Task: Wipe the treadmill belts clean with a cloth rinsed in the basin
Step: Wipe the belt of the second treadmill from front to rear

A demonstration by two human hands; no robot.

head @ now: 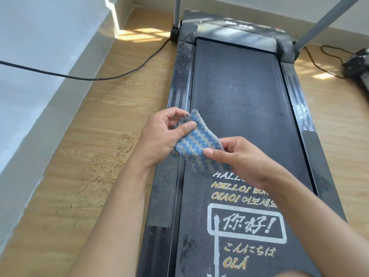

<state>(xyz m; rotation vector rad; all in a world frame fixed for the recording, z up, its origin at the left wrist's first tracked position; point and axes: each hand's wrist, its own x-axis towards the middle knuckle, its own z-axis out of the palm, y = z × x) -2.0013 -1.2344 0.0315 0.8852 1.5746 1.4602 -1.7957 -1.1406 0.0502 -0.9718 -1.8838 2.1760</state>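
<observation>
Above the dusty belt [239, 92], both hands pinch a striped terry cloth [196, 139].

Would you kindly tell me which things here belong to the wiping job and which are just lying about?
Job: striped cloth, held by left hand and right hand; treadmill belt.
Lying about: black cable on floor; dark object at right edge.

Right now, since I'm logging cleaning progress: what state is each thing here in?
cloth: stretched between both hands.
left hand: pinches the cloth's far end.
right hand: pinches the cloth's near end.
treadmill belt: dusty, grey smears near its left edge.
left side rail: coated in dust.
</observation>
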